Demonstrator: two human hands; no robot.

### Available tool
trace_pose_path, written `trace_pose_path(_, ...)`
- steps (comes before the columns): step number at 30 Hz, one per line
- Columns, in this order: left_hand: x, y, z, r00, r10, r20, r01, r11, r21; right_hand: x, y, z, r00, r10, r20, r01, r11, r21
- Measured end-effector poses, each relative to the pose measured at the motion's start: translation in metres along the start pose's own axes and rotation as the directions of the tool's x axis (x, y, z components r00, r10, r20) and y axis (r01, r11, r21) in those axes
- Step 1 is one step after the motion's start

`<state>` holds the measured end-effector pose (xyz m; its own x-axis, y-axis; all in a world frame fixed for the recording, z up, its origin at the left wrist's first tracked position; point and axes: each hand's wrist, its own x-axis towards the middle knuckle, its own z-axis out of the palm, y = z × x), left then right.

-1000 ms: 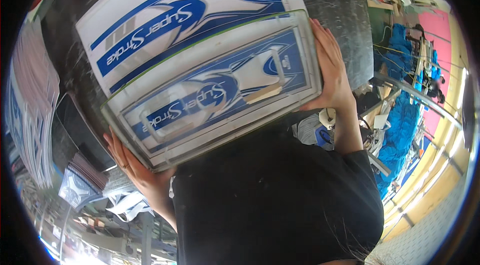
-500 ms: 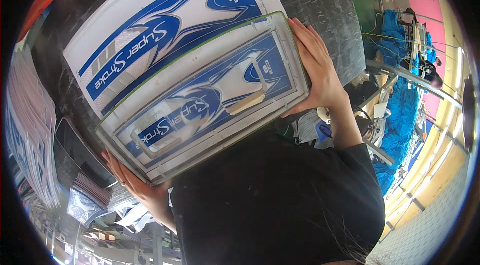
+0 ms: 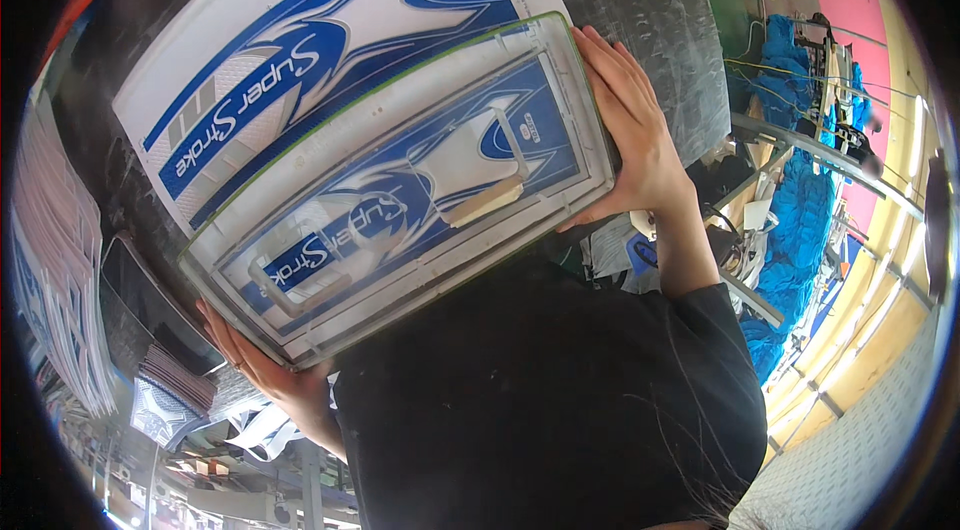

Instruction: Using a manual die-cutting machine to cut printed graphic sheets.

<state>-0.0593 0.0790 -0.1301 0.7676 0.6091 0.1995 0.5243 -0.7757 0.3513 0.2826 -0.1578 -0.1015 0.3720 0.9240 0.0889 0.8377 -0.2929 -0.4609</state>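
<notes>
A clear rectangular die (image 3: pixel 400 215) with a raised frame and a green edge lies tilted over a blue-and-white printed sheet (image 3: pixel 340 35). The print shows through its transparent plate. Two handle-like loops stand up from the plate, and a tan strip (image 3: pixel 482 205) is stuck near its near side. My left hand (image 3: pixel 268 368) grips the lower left end, fingers along the outer wall. At the opposite end my right hand (image 3: pixel 640 135) is wrapped round the corner, thumb at the near side and fingers toward the far side. The sheet's far part sticks out beyond the die.
Under the sheet is a dark, scuffed work surface (image 3: pixel 665 60). Stacked printed sheets (image 3: pixel 60 280) stand at far left, near a dark tray (image 3: pixel 155 300) and a smaller stack of printed pieces (image 3: pixel 170 395). Right of me are a metal rail (image 3: pixel 820 152) and blue bundled material (image 3: pixel 795 230).
The die, the sheet and both hands appear slightly farther left in the picture. Both hands keep their hold on the die's ends.
</notes>
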Motion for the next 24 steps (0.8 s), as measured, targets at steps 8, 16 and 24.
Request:
trace_pose_path(8,-0.005,-0.007,0.002,1.000,-0.003,-0.021,0.003,1.000,0.000,0.001,-0.002,0.000,1.000,0.013,0.007,-0.013,1.000,0.004)
trace_pose_path(16,-0.006,-0.008,0.002,1.000,0.002,-0.031,-0.003,1.000,-0.028,0.000,-0.001,0.000,1.000,0.015,0.015,-0.015,1.000,0.016)
trace_pose_path(24,-0.007,-0.014,0.001,1.000,0.011,-0.030,-0.011,1.000,-0.023,0.000,-0.001,0.000,1.000,0.020,0.015,-0.021,1.000,0.021)
